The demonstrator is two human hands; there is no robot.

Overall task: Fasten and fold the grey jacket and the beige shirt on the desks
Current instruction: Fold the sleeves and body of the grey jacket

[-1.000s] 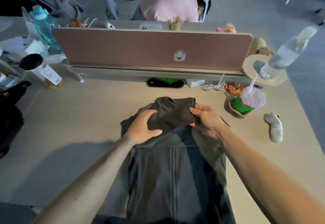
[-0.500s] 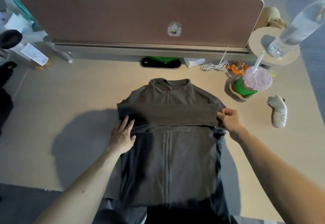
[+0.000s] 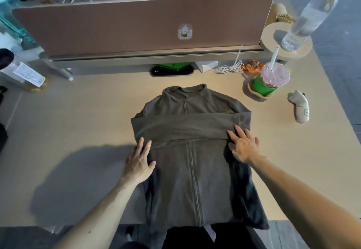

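The grey jacket (image 3: 192, 172) lies zipped up on the desk (image 3: 78, 127), collar at the far end and hem hanging over the near edge. Its sleeves are folded across the chest in a flat band (image 3: 183, 128). My left hand (image 3: 139, 163) lies flat with straight fingers on the jacket's left edge, fingertips at the band's lower left corner. My right hand (image 3: 243, 145) presses flat on the right end of the band. No beige shirt is in view.
A brown divider panel (image 3: 136, 22) closes off the far side of the desk. At the right stand a green cup with a pink lid and straw (image 3: 270, 81), a water bottle (image 3: 310, 14) on a round stand, a white cable (image 3: 228, 68) and a small beige toy (image 3: 299, 108). A jar (image 3: 21, 70) stands at the left.
The sleeve bundle held up near the collar was spread out and laid flat across the chest. My right hand let go of the sleeve end, and both hands now lie flat on the jacket.
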